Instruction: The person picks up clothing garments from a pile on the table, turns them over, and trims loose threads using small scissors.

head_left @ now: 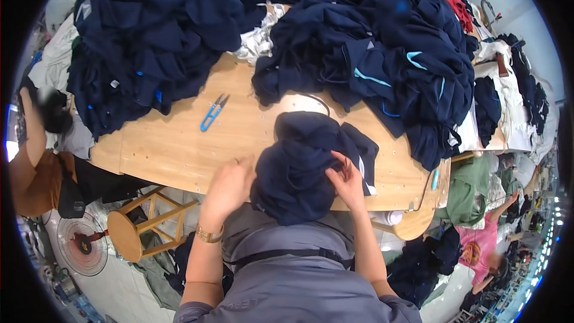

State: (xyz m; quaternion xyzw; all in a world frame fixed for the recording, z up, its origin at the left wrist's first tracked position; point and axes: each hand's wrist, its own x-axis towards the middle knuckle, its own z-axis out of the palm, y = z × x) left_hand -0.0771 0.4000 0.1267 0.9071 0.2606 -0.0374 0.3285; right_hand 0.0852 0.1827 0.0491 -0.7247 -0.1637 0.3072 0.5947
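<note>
A dark navy garment (296, 170) lies bunched at the table's near edge, right in front of my body. My right hand (348, 182) is at its right side, fingers curled and drawn together against the cloth. Something small and dark shows between those fingers, too unclear to name. Beside the garment's left edge is my left hand (232, 180), smeared by motion, so its fingers cannot be made out. Blue-handled thread snips (213, 112) lie on the wooden table (173, 143), beyond my left hand.
Large heaps of navy garments stand at the far left (155, 36) and far right (382, 48). White cloth (257, 39) shows between them. A wooden stool (125, 236) and a fan (82, 245) stand at lower left. One person (36, 173) is at left, another in pink (478, 245) at right.
</note>
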